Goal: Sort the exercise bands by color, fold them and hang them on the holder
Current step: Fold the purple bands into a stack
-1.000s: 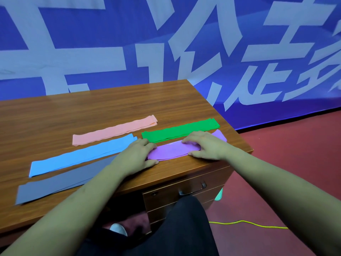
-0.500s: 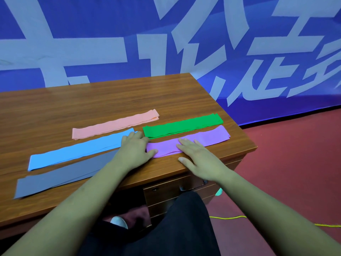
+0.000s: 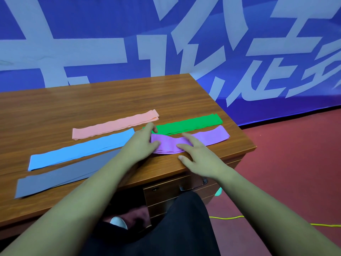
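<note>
Farthest left of the hands, a long flat grey rubber exercise band (image 3: pixel 62 175) lies along the near edge of the brown wooden desk (image 3: pixel 92 100), with a long flat light-blue band (image 3: pixel 81 149) just beyond it and a folded peach-pink band (image 3: pixel 114 124) beyond that. The blue band's right end stops just beside the left hand (image 3: pixel 141 145), which lies palm down with loosely spread fingers, pinning the left end of the purple folded elastic band (image 3: pixel 191 140); whether the thumb pinches the end or only presses it, I cannot tell. Just beyond the left fingertips starts the folded bright-green band (image 3: pixel 188 124), lying close alongside the purple one. The right hand (image 3: pixel 201 156) is open and flat, its first two fingers laid across the purple band's middle, thumb on bare wood nearer the desk edge. Between the two hands the purple layers bunch and bow slightly.

The step in hand looks like squaring the purple fold. To do it well, keep the left end anchored, sweep the right fingers outward toward the free right end so the bulge flattens, and line the edges up without nudging the green neighbour. No holder is in view.
</note>
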Demonstrator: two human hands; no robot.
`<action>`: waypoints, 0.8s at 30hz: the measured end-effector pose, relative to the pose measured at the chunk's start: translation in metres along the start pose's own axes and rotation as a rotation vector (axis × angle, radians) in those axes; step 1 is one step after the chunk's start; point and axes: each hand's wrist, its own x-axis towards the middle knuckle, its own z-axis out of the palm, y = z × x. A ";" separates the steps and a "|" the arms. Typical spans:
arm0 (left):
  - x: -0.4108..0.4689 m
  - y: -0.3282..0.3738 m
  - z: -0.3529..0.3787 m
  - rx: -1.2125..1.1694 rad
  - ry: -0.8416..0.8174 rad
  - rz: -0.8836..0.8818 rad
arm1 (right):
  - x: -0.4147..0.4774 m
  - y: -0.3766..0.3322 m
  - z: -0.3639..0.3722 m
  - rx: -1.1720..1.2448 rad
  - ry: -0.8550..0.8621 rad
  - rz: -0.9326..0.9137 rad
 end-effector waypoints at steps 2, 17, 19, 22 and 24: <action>0.002 -0.001 0.002 -0.239 0.019 -0.069 | 0.001 -0.008 -0.001 0.078 0.141 0.019; 0.005 0.011 0.025 -0.696 -0.080 -0.093 | 0.030 -0.040 -0.020 1.399 0.159 0.528; 0.006 0.012 0.027 -0.638 -0.072 -0.060 | 0.031 -0.039 -0.022 1.353 0.151 0.548; 0.010 0.014 0.031 -0.613 -0.049 -0.013 | 0.033 -0.033 -0.028 1.302 0.148 0.573; 0.010 0.016 0.031 -0.538 -0.013 0.062 | 0.035 -0.029 -0.033 1.334 0.140 0.591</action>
